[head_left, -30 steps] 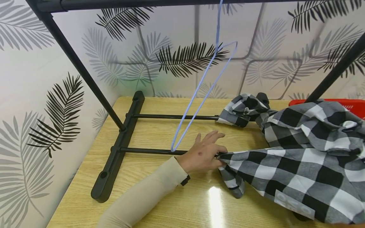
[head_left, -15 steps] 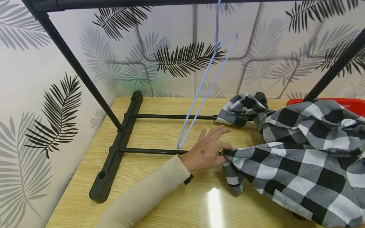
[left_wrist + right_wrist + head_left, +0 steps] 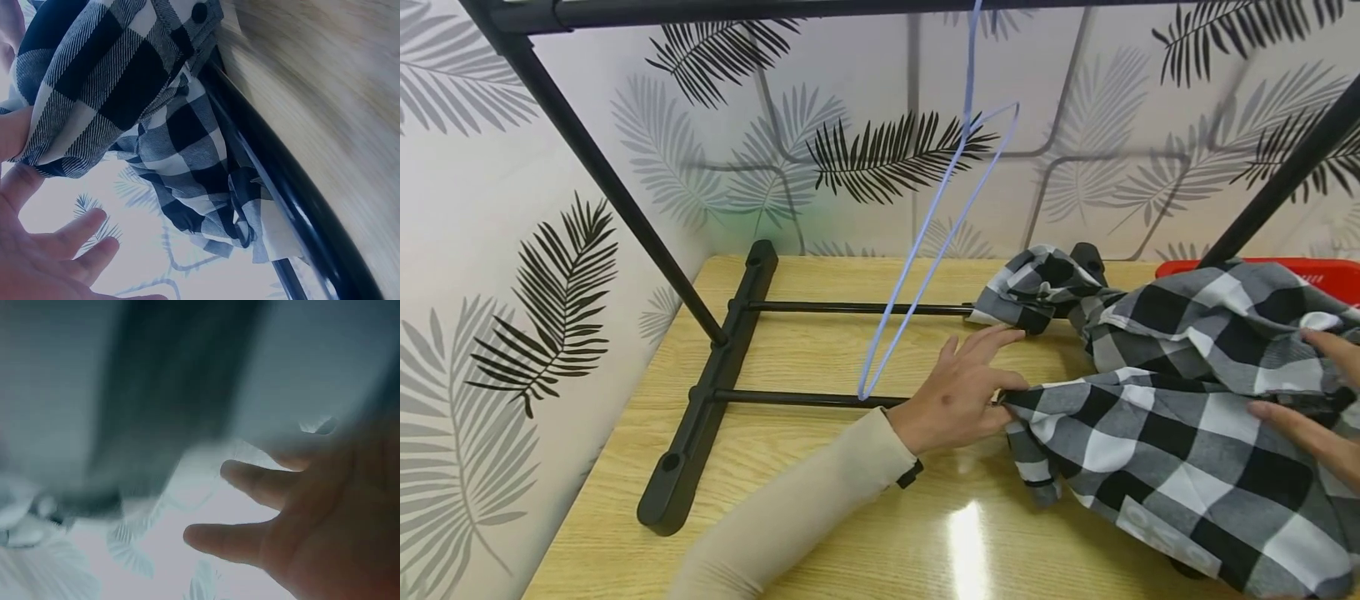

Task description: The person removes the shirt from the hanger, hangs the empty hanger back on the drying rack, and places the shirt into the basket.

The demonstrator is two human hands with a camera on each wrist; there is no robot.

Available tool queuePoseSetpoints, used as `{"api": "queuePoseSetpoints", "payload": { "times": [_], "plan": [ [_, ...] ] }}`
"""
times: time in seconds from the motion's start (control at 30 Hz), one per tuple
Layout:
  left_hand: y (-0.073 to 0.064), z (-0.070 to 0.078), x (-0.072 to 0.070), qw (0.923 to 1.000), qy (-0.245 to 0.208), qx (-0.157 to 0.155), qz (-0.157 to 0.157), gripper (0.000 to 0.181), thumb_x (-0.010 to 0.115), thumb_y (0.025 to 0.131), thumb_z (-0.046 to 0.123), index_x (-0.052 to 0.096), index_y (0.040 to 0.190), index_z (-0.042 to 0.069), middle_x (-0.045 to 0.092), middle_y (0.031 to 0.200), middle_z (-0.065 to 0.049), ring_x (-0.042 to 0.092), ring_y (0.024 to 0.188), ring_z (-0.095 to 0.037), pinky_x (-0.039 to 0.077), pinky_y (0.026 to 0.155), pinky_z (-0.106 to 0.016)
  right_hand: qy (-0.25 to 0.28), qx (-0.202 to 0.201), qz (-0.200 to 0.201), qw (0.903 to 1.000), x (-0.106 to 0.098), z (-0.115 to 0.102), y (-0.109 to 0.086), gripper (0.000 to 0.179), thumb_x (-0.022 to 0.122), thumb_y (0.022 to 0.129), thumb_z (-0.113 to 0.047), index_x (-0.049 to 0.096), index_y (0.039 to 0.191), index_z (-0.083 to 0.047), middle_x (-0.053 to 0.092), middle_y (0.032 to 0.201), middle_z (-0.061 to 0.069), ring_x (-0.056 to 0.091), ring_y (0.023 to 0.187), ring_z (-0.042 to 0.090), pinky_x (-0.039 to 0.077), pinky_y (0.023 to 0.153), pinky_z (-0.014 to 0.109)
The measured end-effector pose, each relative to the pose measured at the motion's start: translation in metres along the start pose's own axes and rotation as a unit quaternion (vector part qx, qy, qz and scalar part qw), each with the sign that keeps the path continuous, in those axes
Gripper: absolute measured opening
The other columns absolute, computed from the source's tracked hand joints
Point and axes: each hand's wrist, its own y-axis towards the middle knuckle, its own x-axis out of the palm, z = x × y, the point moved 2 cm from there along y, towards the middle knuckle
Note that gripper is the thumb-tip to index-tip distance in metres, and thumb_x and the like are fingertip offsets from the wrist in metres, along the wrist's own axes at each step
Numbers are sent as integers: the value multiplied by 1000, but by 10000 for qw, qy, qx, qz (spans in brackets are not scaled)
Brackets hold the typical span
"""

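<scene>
A black-and-white checked shirt (image 3: pixel 1210 467) lies bunched over the right side of the table, with a pale printed patch near its lower edge. My left hand (image 3: pixel 966 396) pinches one corner of it between thumb and index finger, the other fingers spread; the left wrist view shows the pinched cloth (image 3: pixel 81 94) and a dark button (image 3: pixel 199 12). At the right edge, my right hand (image 3: pixel 1326 417) reaches over the shirt with its fingers extended and apart. In the right wrist view its fingers (image 3: pixel 250 481) are straight beside blurred cloth.
A light-blue hanger (image 3: pixel 917 258) hangs from the black rack's top bar (image 3: pixel 760 10). The rack's base foot (image 3: pixel 707 392) and two lower rods (image 3: pixel 805 398) stand on the wooden table (image 3: pixel 850 533). A red object (image 3: pixel 1315 275) sits at the back right.
My left hand has moved a little to the right with the shirt's corner. My right hand has come into the head view from the right. The hanger has swung slightly.
</scene>
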Motion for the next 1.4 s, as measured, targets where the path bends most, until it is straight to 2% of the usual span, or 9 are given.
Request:
{"api": "queuePoseSetpoints", "payload": {
  "times": [0.13,0.27,0.43,0.53,0.7,0.9,1.07,1.13,1.4],
  "plan": [
    [4,4,1,9999,-41,36,122,23,72,88,14,79,109,21,38,156,-8,22,149,-22,22,113,-63,-274,-811,174,9962,-6,-29,-2,137,14,59,-99,39,148,3,14,160,31,7,148,49,3,116,64],
    [7,9,2,9998,-11,90,167,27,72,85,12,79,109,21,39,156,-8,25,148,-23,23,112,-62,-798,-1038,-509,9901,-1,-46,-1,142,11,52,-103,42,142,2,9,158,34,-3,147,52,-4,112,68],
    [6,13,5,9998,-13,117,148,26,73,86,14,79,110,22,38,156,-8,26,148,-23,23,112,-61,-1369,-1271,-1344,9732,13,-63,-4,126,78,50,-82,46,141,-1,9,157,35,-10,146,52,-9,106,74],
    [6,16,6,9996,-41,211,185,24,74,88,17,78,111,22,38,156,-8,24,149,-23,22,113,-61,-1421,-1460,-1374,9693,18,-71,-6,121,93,46,-60,47,142,-5,11,157,35,-9,146,52,-9,104,76],
    [9,21,6,9988,8,404,288,23,74,89,20,78,112,22,40,155,-8,24,148,-21,24,112,-61,-1317,-1766,-1254,9673,22,-77,-6,117,91,49,-62,47,146,-13,14,158,33,-6,147,51,-9,104,76],
    [13,29,7,9975,-105,629,305,21,71,93,23,78,112,22,39,156,-9,20,150,-22,24,112,-62,-783,-2616,-801,9587,27,-83,-4,102,41,71,-94,62,132,-15,22,158,28,5,148,49,-3,101,81],
    [15,35,8,9964,-138,743,372,20,72,93,23,78,112,22,39,155,-11,20,150,-23,24,113,-61,-407,-3062,-694,9486,29,-86,-5,52,94,61,-35,77,103,-9,29,156,24,6,150,45,-2,102,81],
    [15,36,8,9967,-109,718,350,20,73,93,24,78,112,23,39,155,-10,21,150,-23,24,113,-59,-359,-3152,-676,9459,29,-86,-5,48,96,51,-16,77,94,-8,34,153,23,6,150,43,-2,102,81],
    [14,33,8,9994,63,313,130,31,77,89,36,75,118,26,38,156,-5,24,148,-18,25,114,-53,-748,-2661,-613,9591,16,-79,-1,38,90,56,-6,72,89,-4,38,148,28,4,150,43,-5,104,78]
  ]
}}
